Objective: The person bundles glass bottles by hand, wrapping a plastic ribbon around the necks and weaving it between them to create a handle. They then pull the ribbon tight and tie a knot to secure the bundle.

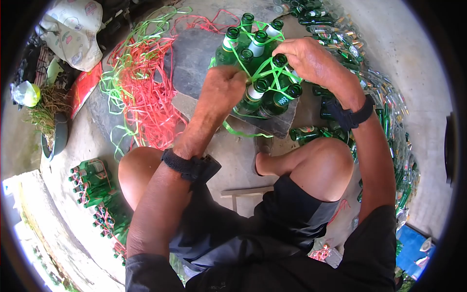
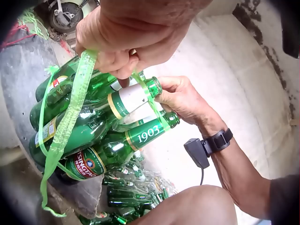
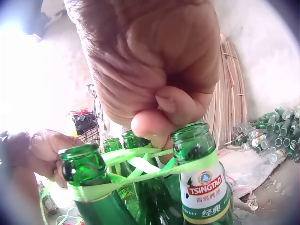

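Green bottles (image 1: 279, 100) stand bundled on a stone slab (image 1: 192, 61).
The left hand (image 1: 223, 90), at the bundle's left side, grips a green ribbon (image 2: 70, 112) whose loose end hangs down. The right hand (image 1: 311, 61) comes in from the opposite side, fingers bent at a bottle neck (image 1: 279, 60); whether they pinch ribbon there, I cannot tell. The bundle lies between the hands, necks up, both hands close.

Short sleeves (image 1: 372, 233), shorts (image 1: 296, 214) and wrist straps (image 1: 359, 116) are all black.
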The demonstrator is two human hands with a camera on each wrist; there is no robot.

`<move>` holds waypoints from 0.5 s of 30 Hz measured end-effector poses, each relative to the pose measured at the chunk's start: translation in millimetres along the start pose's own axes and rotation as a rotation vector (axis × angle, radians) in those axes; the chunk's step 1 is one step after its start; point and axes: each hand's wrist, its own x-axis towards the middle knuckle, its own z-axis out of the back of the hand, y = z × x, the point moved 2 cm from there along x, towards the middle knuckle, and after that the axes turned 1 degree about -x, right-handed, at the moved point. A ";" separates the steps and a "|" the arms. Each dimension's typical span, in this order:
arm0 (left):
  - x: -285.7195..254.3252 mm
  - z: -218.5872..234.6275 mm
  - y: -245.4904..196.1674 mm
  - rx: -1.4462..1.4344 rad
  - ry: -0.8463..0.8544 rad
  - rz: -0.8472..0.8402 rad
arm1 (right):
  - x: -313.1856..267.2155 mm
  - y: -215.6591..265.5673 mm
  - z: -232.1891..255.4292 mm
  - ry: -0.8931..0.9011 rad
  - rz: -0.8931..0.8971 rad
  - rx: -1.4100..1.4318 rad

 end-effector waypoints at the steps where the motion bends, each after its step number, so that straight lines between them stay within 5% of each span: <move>1: -1.9 1.6 -0.3 -0.009 -0.015 0.032 | -2.0 2.1 0.4 -0.002 -0.001 -0.001; 10: -7.4 9.7 -1.3 -0.089 0.088 0.059 | -26.2 39.0 14.8 -0.154 -0.048 -0.169; 15: -7.1 7.6 -2.3 -0.065 0.088 0.048 | -50.3 87.5 16.3 0.031 -0.247 -0.123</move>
